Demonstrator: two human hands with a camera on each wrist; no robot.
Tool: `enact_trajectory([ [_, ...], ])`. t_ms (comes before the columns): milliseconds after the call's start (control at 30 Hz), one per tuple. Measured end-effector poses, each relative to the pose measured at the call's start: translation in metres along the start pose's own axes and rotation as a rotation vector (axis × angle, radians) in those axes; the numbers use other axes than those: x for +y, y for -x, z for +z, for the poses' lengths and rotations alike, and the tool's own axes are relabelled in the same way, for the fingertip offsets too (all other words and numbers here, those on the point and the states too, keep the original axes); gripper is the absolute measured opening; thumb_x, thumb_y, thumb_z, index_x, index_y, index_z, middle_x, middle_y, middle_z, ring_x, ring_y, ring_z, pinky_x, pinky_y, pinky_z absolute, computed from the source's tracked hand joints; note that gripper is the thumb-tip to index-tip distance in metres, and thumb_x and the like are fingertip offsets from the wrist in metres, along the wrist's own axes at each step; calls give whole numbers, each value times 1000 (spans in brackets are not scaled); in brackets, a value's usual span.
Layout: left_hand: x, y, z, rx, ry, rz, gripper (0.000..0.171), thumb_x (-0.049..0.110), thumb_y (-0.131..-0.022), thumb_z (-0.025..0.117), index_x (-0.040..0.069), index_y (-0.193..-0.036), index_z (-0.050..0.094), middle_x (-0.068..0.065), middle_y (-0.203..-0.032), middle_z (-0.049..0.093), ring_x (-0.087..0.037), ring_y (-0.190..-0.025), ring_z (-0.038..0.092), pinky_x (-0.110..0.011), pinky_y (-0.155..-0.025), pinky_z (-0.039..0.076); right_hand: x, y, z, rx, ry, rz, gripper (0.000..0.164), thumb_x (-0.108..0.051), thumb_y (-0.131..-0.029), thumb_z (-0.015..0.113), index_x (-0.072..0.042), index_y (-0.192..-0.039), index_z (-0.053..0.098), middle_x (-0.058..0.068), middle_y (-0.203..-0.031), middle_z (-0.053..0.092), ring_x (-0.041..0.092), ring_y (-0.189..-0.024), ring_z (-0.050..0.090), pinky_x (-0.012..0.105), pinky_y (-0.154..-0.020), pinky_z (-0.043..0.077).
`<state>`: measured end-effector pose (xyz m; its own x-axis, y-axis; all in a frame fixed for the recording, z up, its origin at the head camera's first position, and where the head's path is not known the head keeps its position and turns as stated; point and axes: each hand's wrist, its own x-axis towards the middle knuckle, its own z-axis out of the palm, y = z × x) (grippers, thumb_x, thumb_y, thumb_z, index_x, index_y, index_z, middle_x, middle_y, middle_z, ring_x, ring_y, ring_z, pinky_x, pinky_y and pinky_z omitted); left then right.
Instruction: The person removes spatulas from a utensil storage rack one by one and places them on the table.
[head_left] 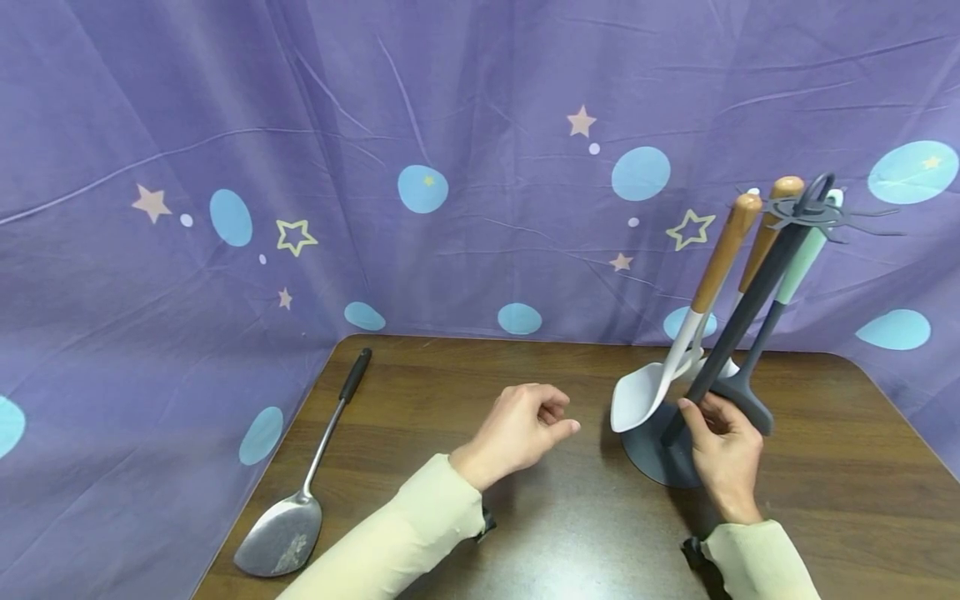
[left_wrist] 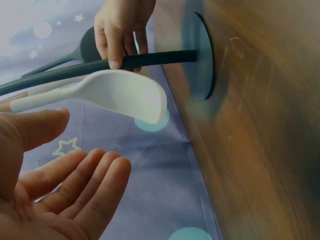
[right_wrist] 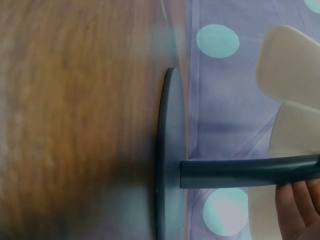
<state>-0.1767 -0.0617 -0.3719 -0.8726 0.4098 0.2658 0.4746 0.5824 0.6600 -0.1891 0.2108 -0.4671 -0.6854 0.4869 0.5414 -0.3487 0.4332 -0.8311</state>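
Observation:
A dark grey utensil stand [head_left: 738, 321] with a round base [head_left: 651, 454] and a hooked top is at the right of the table in the head view. My right hand [head_left: 726, 457] grips its post low down, thumb in front; in the right wrist view its fingertips [right_wrist: 295, 210] touch the post [right_wrist: 235, 174]. Hanging on the stand are a white turner [head_left: 637, 398] with a wooden handle, a dark grey utensil [head_left: 752, 406] with a mint handle, and other partly hidden pale utensils. My left hand [head_left: 517, 432] hovers left of the stand, fingers loosely bent, holding nothing.
A metal wok spatula [head_left: 285, 533] with a black handle [head_left: 356, 375] lies along the table's left side. The wooden table [head_left: 427, 375] meets a purple patterned cloth [head_left: 480, 208] behind it and at the left.

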Motion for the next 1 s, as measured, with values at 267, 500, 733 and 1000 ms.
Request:
enact_trajectory([
  [267,12,-12,9,6,30,51,32,24,-83,75,6,-109,68,1,-91,66,-5,-77,63,-14,-70,52,-28,2,-3,-12,-19,-6,16,5,-79,72,11,-94,68,-17,-78,65,-8,-68,60,6,-64,47],
  [500,22,-26,16,38,79,111,34,21,-83,75,5,-111,66,-1,-91,66,-6,-76,64,-12,-69,51,-33,4,-2,-4,-29,-34,16,6,-79,72,12,-93,68,-17,-78,66,-9,-67,59,5,-64,46],
  [733,34,-40,25,81,137,185,34,17,-82,76,2,-111,66,-2,-91,66,0,-76,61,-9,-68,50,-30,4,-3,0,-28,-27,16,5,-78,73,11,-93,68,-18,-78,65,-9,-67,59,5,-64,45],
  [1000,44,-49,33,115,141,223,35,16,-83,74,2,-114,64,-8,-98,67,-3,-81,63,-9,-71,50,-32,4,-2,-6,-21,-32,16,6,-78,73,11,-93,69,-14,-78,66,-9,-68,59,5,-64,46],
])
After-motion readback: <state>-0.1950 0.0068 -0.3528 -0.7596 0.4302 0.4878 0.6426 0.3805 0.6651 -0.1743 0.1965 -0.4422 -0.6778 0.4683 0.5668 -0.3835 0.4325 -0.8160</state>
